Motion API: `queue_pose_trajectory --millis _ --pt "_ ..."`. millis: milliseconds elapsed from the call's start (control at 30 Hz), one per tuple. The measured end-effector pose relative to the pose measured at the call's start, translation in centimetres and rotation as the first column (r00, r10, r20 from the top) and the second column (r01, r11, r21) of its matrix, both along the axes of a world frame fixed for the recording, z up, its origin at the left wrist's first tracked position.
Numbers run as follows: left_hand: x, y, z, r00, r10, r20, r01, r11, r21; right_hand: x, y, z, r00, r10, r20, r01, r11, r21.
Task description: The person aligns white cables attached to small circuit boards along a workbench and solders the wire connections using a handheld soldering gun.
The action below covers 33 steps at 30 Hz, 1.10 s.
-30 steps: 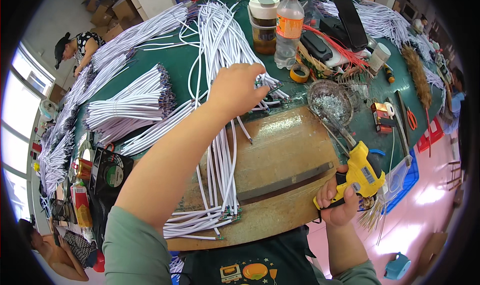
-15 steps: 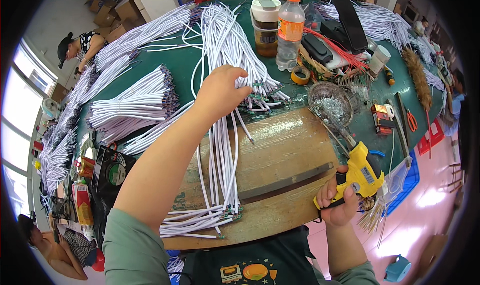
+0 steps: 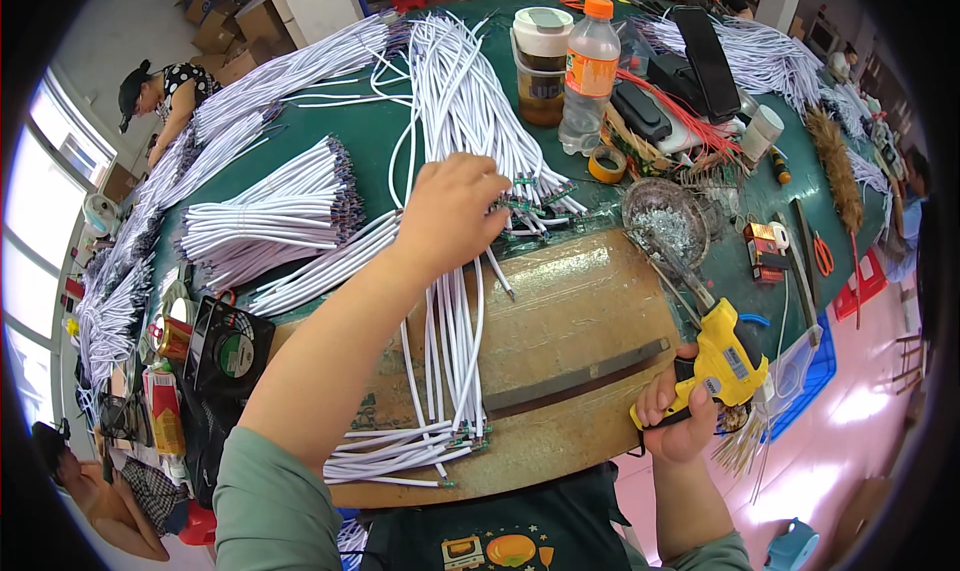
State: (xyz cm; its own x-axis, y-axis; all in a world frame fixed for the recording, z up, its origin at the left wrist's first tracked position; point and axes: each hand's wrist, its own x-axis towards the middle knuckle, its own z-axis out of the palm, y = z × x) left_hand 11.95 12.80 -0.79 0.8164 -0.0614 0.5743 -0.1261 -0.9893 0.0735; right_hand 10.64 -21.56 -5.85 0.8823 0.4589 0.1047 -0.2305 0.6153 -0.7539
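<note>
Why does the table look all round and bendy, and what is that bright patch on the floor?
Head view: the fisheye lens bends straight edges, so the green table curves toward a black rim. Daylight from the windows glares white at the left edge and shines on the pink floor. The left hand on the white cables and the right hand holding the yellow glue gun look sharp.

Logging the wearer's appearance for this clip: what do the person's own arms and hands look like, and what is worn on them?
Both hands are bare: no gloves, rings or watch show on the left hand or the right hand. The forearms are bare too. Short sage-green sleeves show at the lower edge, the left sleeve ending above the elbow, the right sleeve only just in view. A dark apron with a colourful cartoon print covers the chest.
</note>
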Motion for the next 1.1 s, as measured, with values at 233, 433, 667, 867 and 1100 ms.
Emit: queue_pose_trajectory --millis 233,433,667,867,1100 --pt "1.6 -0.5 0.1 0.986 0.039 -0.162 0.012 0.953 0.302 0.0 0.0 -0.3 1.0 -0.014 -0.019 0.014 1.0 0.0" --pt "1.0 0.8 1.2 0.984 -0.003 -0.176 0.043 0.973 0.227 0.0 0.0 -0.2 1.0 0.009 0.03 -0.008 0.999 -0.048" --pt "3.0 -0.4 1.6 0.966 0.122 -0.229 -0.125 0.992 0.001 0.1 0.0 -0.1 1.0 -0.005 -0.012 0.005 1.0 0.01" --pt "6.0 -2.5 1.5 0.903 0.297 -0.311 -0.245 0.95 0.196 0.0 0.0 -0.2 1.0 -0.006 -0.029 0.006 1.0 0.018" --pt "5.7 0.5 2.5 0.922 0.23 -0.311 -0.239 0.971 0.012 0.1 -0.1 -0.2 0.999 0.002 -0.034 -0.002 1.0 0.024"
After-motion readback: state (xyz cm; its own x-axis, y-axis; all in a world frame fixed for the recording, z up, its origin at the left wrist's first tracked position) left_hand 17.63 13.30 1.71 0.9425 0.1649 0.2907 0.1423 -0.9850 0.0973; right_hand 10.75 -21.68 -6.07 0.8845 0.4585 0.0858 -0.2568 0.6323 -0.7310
